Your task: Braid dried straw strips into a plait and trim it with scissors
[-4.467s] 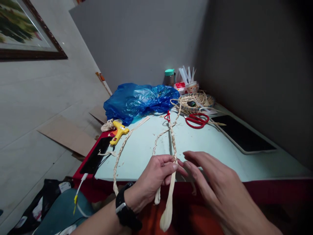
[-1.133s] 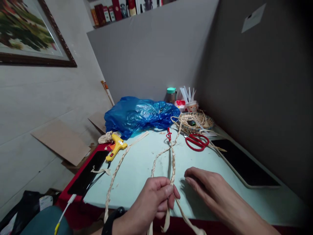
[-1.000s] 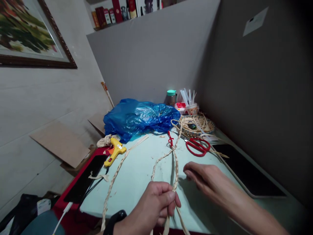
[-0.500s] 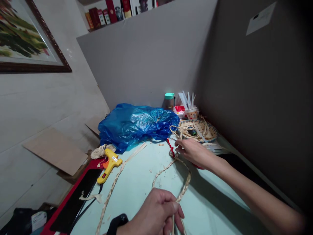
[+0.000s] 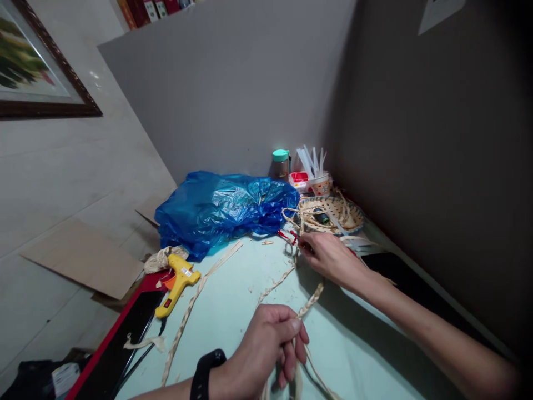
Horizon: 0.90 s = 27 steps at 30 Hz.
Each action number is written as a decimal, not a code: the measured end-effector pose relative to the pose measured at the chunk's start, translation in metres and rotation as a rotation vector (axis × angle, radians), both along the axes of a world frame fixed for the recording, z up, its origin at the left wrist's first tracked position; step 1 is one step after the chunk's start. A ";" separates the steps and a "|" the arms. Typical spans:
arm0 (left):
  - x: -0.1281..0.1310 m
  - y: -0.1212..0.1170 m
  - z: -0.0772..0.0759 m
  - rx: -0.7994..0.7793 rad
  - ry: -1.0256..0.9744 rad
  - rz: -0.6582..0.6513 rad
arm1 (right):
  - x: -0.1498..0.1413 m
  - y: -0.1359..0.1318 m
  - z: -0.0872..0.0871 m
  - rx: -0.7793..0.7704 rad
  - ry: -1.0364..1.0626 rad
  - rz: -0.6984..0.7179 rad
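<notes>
My left hand [image 5: 278,339], with a black band on its wrist, is closed around a pale straw braid [image 5: 311,300] at the front of the table. Loose unbraided strands [image 5: 318,375] hang below its fingers. Farther off, my right hand [image 5: 328,255] is pinched at the far bend of the same braid, its fingertips partly hidden. A thin red cord [image 5: 287,236] lies just left of those fingertips. Right behind this hand is a woven basket [image 5: 353,219] holding straw cord and a dark spool.
At left are a yellow glue gun [image 5: 177,286], a straw bundle [image 5: 160,260] and another long braid [image 5: 185,319]. A blue plastic bag [image 5: 225,205] lies at the back, near a green-lidded jar [image 5: 280,164] and a cup of glue sticks [image 5: 320,183]. Grey panels [image 5: 233,94] stand behind.
My right hand has drawn the far bend of the braid up to its fingertips, and the red cord has shifted. My left hand keeps its grip. The view has tilted down slightly.
</notes>
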<state>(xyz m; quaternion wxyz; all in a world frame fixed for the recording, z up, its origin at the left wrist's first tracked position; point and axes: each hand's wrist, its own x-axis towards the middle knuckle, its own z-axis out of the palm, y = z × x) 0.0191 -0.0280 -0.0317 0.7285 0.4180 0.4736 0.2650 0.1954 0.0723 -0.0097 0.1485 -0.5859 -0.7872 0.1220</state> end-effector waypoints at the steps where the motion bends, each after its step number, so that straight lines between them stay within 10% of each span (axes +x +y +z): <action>1: 0.000 0.000 -0.001 -0.014 0.008 -0.004 | 0.001 0.001 0.003 0.016 0.036 -0.018; 5: 0.001 0.001 0.001 0.004 0.167 -0.166 | 0.007 0.003 0.007 0.000 0.172 -0.016; 11: 0.003 0.009 0.016 0.762 0.701 -0.493 | 0.015 0.008 -0.006 -0.076 0.337 0.038; 15: 0.003 0.018 0.026 0.811 0.794 -0.580 | 0.019 0.012 -0.016 -0.109 0.454 0.054; 24: -0.001 0.093 0.024 0.508 0.150 0.147 | 0.010 0.010 -0.022 -0.125 0.540 0.083; 27: 0.005 0.117 0.016 0.491 0.064 0.187 | 0.005 0.010 -0.020 -0.127 0.521 0.081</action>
